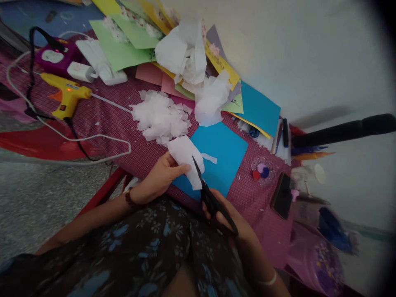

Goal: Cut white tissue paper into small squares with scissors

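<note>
Craft workspace: glue gun (68,95), scissors (211,202), coloured paper (261,106)

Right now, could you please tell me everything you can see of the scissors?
The scissors look black, with plastic-looking handles in the right hand. They point forward and leftward. One slim, pointed blade lies over the white paper; the other is mostly hidden. The blue sheet lies below.
</note>
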{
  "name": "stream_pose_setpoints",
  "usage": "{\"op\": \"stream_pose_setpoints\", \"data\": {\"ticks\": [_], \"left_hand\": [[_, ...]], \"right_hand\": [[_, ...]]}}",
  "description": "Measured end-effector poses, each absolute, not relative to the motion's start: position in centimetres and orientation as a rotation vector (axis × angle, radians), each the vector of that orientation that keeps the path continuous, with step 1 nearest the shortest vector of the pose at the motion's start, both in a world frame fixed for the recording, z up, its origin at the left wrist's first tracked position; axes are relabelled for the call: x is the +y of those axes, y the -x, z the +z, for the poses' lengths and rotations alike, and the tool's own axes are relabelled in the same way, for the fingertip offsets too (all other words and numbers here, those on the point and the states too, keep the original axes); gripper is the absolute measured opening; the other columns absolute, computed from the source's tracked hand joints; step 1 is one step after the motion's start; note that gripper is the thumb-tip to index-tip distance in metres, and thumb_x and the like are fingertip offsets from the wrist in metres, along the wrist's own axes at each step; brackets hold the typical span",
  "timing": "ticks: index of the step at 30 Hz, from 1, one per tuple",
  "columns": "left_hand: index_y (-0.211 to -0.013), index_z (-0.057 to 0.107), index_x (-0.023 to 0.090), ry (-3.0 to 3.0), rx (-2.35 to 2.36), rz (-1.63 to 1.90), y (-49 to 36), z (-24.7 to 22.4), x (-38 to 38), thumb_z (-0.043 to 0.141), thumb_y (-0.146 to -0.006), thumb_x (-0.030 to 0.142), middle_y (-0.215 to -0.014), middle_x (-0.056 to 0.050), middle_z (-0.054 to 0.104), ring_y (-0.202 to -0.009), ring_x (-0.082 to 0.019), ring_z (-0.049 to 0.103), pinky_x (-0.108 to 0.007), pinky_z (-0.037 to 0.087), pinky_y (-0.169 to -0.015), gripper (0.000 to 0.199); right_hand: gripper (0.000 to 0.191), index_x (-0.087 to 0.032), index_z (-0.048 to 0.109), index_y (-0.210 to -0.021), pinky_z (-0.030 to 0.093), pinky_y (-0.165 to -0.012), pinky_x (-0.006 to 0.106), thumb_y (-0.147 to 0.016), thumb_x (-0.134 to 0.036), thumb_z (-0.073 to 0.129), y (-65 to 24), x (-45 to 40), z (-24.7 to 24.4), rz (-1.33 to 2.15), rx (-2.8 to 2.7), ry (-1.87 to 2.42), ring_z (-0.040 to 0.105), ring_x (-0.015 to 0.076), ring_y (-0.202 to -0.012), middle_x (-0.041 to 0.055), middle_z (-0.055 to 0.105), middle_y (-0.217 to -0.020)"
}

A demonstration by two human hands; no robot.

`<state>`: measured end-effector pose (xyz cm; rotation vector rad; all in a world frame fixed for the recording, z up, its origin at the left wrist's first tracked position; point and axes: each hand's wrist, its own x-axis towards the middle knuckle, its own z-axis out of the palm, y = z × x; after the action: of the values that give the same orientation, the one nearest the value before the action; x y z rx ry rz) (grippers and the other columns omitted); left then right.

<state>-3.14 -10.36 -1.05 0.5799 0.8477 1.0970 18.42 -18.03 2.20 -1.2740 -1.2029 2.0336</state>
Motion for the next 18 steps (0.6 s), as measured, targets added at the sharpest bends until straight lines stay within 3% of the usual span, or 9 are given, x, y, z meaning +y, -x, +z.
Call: {"op": "stream_pose_setpoints", "data": {"ticks": [18], "left_hand": [[-0.094,0.069,0.017,-0.622,0.846,0.998,3.0,-1.8,-10.9,0.080,-0.068,0.019,-0.087,-0.002,0.074,-0.077,-0.015,0.067,-0.027,0.054,-0.072,0.028]], "right_hand": [[0.068,-0.020,0.055,-0.125,0.030,-0.042,0.020,-0.076,-0.065,0.070,-17.8,-18.2,1.1,1.932,-1.146,1.413,0.038,0.0067,-0.050,-0.0029,0.051,-0.073]]}}
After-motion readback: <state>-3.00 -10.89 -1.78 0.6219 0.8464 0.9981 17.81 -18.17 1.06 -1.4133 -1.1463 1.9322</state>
